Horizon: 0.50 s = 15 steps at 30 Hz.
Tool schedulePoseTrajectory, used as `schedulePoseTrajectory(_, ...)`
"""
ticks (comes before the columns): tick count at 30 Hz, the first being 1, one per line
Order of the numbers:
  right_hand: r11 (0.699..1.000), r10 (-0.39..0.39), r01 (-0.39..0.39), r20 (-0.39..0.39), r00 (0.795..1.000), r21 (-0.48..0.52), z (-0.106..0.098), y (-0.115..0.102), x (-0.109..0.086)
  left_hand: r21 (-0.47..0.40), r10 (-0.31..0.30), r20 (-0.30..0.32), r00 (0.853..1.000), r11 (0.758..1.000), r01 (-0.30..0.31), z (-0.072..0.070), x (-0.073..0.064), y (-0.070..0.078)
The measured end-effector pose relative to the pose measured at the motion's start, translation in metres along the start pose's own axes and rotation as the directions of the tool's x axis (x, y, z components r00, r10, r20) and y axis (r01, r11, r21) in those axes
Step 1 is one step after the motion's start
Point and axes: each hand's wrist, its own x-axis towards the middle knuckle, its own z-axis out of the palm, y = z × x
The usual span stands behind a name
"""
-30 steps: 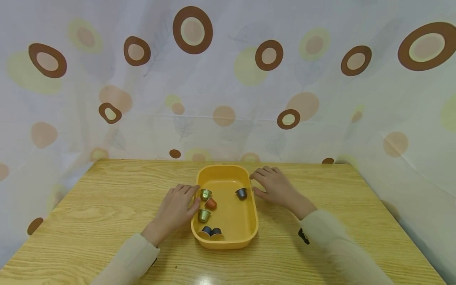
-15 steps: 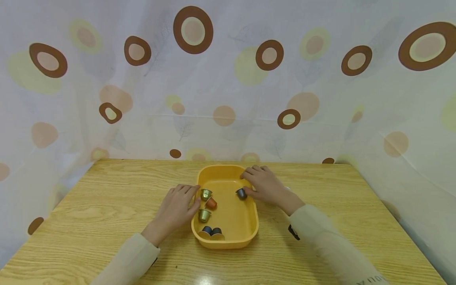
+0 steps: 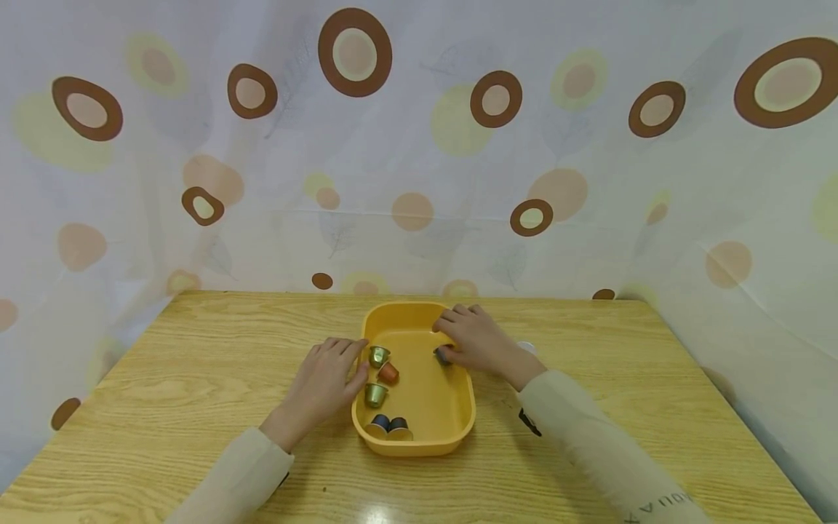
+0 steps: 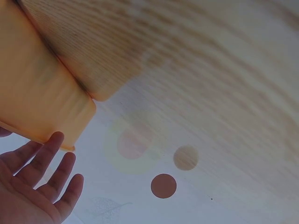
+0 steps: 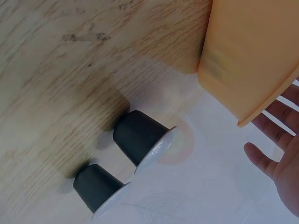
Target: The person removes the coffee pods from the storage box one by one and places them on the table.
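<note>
A yellow plastic tray [image 3: 419, 449] holds several coffee capsules. My left hand [image 3: 326, 384] rests at its left rim with fingers loosely extended, seen also in the left wrist view. My right hand [image 3: 481, 340] reaches over the right rim, thumb and fingers apart around a dark grey capsule [image 3: 441, 358], which the thumb partly hides; whether they touch is unclear. Along the left wall lie a green capsule [image 3: 378, 356], an orange capsule [image 3: 389, 373] and a second green capsule [image 3: 376, 395]. A blue capsule [image 3: 380, 424] and a black capsule [image 3: 398, 426] sit in the near left corner.
Two black capsules, one nearer the tray [image 5: 142, 135] and one farther off [image 5: 99, 186], lie on the wooden table [image 3: 216, 364] outside the tray's right side; my right arm mostly hides them in the head view. A patterned cloth [image 3: 419, 167] hangs behind and at the sides.
My right hand has moved left from outside the tray's right rim to over the dark grey capsule. A capsule's pale edge shows behind the right wrist. The left hand stays put.
</note>
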Motion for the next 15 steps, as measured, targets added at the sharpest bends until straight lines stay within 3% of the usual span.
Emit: schedulePoseTrajectory(15, 1.000, 0.004, -0.002, 0.099, 0.995, -0.023, 0.0018, -0.0026, 0.0085, 0.004, -0.002, 0.003, 1.000, 1.000, 0.002, 0.0007, 0.0004, -0.0009)
